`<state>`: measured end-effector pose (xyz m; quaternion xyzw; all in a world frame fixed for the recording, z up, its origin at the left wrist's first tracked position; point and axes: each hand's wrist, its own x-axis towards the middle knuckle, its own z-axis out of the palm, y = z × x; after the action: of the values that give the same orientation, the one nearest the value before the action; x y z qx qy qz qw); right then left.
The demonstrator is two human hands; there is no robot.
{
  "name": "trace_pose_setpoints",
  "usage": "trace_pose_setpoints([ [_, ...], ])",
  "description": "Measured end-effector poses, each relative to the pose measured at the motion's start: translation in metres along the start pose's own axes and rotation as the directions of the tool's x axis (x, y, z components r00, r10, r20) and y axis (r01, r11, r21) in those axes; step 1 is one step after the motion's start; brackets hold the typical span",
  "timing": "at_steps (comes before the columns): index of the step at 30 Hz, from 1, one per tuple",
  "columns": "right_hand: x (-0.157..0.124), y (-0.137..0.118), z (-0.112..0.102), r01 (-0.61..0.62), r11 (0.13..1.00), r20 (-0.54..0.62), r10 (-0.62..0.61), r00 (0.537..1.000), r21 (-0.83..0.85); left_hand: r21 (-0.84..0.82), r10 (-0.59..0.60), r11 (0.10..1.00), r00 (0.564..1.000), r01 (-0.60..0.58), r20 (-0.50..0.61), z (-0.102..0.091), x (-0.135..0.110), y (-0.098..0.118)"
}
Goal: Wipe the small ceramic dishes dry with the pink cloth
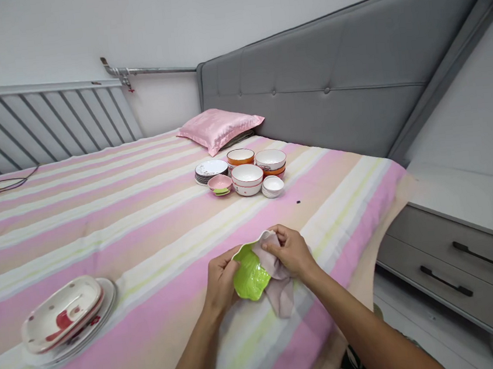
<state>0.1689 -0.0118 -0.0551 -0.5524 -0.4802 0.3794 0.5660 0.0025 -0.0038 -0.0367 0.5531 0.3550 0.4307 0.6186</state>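
My left hand (219,281) grips the left rim of a small lime-green leaf-shaped dish (249,275), holding it just above the striped bedspread (122,221). Closed around a pale pinkish-grey cloth (279,284), my right hand (292,251) presses it against the dish's upper right edge. The lower end of the cloth hangs down below the dish. Both forearms reach in from the bottom of the view.
A cluster of stacked bowls (247,178), plates (211,169) and small dishes (272,186) sits further up the bed near a pink pillow (219,127). A white rectangular dish with red marks (61,314) rests on plates at the left. A grey drawer unit (457,256) stands at the right.
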Motion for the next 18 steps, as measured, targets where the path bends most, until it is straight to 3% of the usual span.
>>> trace_pose_setpoints([
  [9, -0.005, -0.015, -0.001, 0.091, 0.94, -0.087, -0.126, 0.988, -0.329, -0.178, -0.079, 0.981, 0.997, 0.074, -0.018, 0.0, 0.003, -0.003],
  [18, -0.003, -0.011, -0.002, -0.033, 0.914, -0.21, -0.058, 0.976, -0.405, -0.177, -0.12, 0.979, 0.988, 0.101, -0.101, 0.002, 0.003, 0.001],
])
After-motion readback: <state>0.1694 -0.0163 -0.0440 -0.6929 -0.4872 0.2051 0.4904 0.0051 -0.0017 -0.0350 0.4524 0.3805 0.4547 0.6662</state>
